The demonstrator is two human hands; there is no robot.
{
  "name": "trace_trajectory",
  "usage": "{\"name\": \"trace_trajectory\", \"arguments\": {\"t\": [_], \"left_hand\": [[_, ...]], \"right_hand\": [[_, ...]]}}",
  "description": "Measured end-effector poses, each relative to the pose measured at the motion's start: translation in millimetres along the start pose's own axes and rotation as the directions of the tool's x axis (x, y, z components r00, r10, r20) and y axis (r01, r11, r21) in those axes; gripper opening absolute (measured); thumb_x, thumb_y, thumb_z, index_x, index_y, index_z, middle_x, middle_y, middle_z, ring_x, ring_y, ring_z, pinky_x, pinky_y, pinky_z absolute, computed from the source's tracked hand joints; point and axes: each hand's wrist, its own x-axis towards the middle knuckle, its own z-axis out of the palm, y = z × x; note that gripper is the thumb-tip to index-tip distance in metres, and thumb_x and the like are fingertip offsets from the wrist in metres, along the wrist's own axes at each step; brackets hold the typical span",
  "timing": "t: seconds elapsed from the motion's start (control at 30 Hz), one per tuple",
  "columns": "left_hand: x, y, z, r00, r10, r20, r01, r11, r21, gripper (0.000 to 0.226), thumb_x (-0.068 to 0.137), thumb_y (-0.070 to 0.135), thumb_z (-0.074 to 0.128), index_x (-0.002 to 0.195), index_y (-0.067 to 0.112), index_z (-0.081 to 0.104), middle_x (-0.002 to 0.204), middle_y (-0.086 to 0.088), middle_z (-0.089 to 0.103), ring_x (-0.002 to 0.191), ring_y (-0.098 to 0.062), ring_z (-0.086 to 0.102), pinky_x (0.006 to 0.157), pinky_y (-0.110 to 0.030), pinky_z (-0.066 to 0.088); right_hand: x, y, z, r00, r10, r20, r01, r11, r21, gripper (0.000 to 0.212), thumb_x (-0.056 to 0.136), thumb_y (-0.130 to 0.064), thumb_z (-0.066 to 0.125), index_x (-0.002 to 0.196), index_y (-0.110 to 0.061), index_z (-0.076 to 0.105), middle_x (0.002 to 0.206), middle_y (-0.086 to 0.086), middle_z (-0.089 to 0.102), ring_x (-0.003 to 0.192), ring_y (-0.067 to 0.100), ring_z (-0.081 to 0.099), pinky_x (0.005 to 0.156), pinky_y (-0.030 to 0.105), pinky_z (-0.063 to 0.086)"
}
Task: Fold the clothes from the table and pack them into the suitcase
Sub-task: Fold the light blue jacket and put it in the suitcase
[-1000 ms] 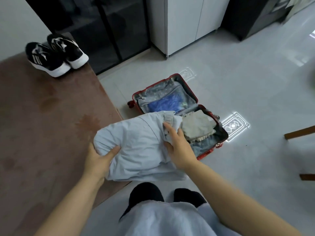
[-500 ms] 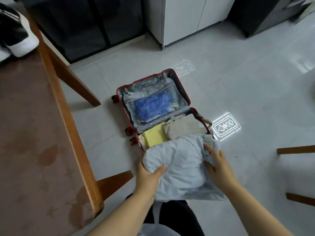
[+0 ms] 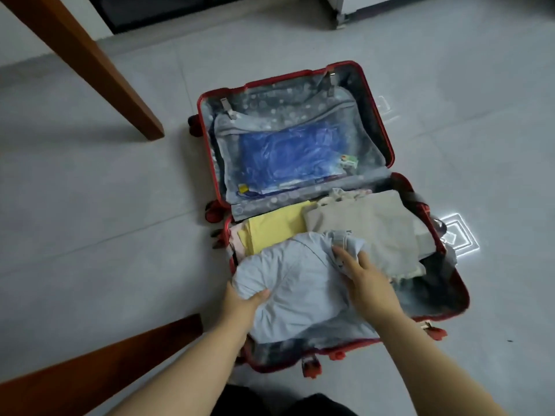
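While the left hand [image 3: 243, 304] and right hand [image 3: 368, 285] grip the folded shirt [image 3: 300, 283] in the suitcase [image 3: 462, 298], an uneven release could unfold it onto the beige clothes [image 3: 375, 232] at 1 o'clock.

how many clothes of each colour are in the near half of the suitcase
light blue garment: 1, held by the left hand and right hand
yellow garment: 1
beige garment: 1
pink garment: 1, only an edge shows
total: 4
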Motion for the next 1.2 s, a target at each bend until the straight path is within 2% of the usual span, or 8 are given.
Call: {"name": "trace_trajectory", "arguments": {"t": [0.23,0.37,0.47,0.57,0.63,0.73,0.87,1.2], "left_hand": [[105.3,-47.8,51.6,0.95,0.232,-0.209,-0.132,0.904,0.406,0.098,0.078,0.013,0.072,0.149,0.024,0.005,0.15,-0.006,0.017,0.131,-0.026,0.031,0.108,-0.039,0.028],[109.9,-62.7,60.5,0.742,0.663,0.095,-0.378,0.298,0.876,0.104,0.072,0.011,0.066,0.148,0.032,-0.002,0.15,-0.016,0.022,0.133,-0.037,0.025,0.111,-0.044,0.025],[104.9,-67.5,59.9,0.772,0.473,0.424,-0.493,0.025,0.87,0.115,0.057,0.01,0.066,0.149,0.031,-0.001,0.153,-0.009,0.021,0.138,-0.033,0.024,0.114,-0.053,0.01],[104.4,-62.5,57.9,0.82,0.321,0.474,-0.508,0.025,0.861,0.087,0.088,0.036,0.043,0.139,0.036,-0.029,0.153,0.004,-0.026,0.143,-0.025,-0.019,0.109,-0.048,-0.026],[105.8,-56.7,60.5,0.845,0.265,0.463,-0.502,0.101,0.859,0.076,0.091,0.055,0.029,0.138,0.038,-0.028,0.15,0.005,-0.032,0.139,-0.022,-0.029,0.108,-0.05,-0.025],[112.3,-56.5,64.6,0.86,0.231,0.456,-0.488,0.108,0.866,0.098,0.076,0.081,0.032,0.138,0.037,-0.03,0.144,0.007,-0.039,0.137,-0.023,-0.034,0.106,-0.054,-0.026],[126.3,-53.1,66.5,0.856,0.238,0.459,-0.447,-0.104,0.888,0.109,0.072,0.081,0.04,0.128,0.033,-0.041,0.148,-0.002,-0.038,0.139,-0.029,-0.028,0.104,-0.057,-0.023],[109.7,-55.9,73.0,0.839,0.336,0.428,-0.416,-0.111,0.903,0.115,0.076,0.075,0.044,0.126,0.019,-0.044,0.146,-0.009,-0.039,0.137,-0.033,-0.032,0.101,-0.049,-0.032]], "right_hand": [[82.9,70.3,87.2,0.967,-0.092,0.238,0.124,0.985,-0.121,0.077,0.091,-0.047,0.051,0.147,-0.041,-0.002,0.155,-0.002,0.01,0.138,0.026,0.028,0.093,0.036,0.041],[91.5,81.2,113.3,0.959,-0.074,0.272,0.129,0.973,-0.19,0.081,0.091,-0.051,0.048,0.146,-0.04,-0.011,0.158,0.0,0.0,0.141,0.027,0.02,0.099,0.039,0.041],[86.0,73.5,113.5,0.975,-0.072,0.21,0.129,0.953,-0.273,0.09,0.086,-0.051,0.056,0.146,-0.04,-0.01,0.152,0.01,0.022,0.133,0.032,0.033,0.094,0.04,0.045],[69.3,65.8,116.1,0.986,-0.132,-0.102,0.091,0.937,-0.336,0.102,0.05,-0.047,0.087,0.135,-0.037,0.031,0.12,0.017,0.045,0.103,0.039,0.046,0.083,0.052,0.049],[59.6,67.7,124.0,0.967,-0.151,-0.206,0.069,0.93,-0.361,0.105,0.045,-0.044,0.089,0.136,-0.033,0.037,0.132,0.021,0.036,0.117,0.046,0.034,0.097,0.063,0.032],[67.9,76.1,121.6,0.976,-0.136,-0.169,0.057,0.912,-0.406,0.112,0.057,-0.057,0.079,0.145,-0.042,0.011,0.153,0.018,0.009,0.134,0.052,0.012,0.104,0.066,0.008],[96.3,93.6,109.1,0.993,-0.008,0.12,0.052,0.926,-0.374,0.102,0.072,-0.077,0.049,0.125,-0.058,-0.037,0.152,0.007,-0.031,0.139,0.048,-0.014,0.112,0.063,0.005],[76.6,100.0,86.4,0.985,-0.13,0.112,0.144,0.982,-0.119,0.093,0.052,-0.098,0.012,0.133,-0.06,-0.012,0.157,0.005,-0.013,0.142,0.04,-0.009,0.115,0.053,0.004]]}}
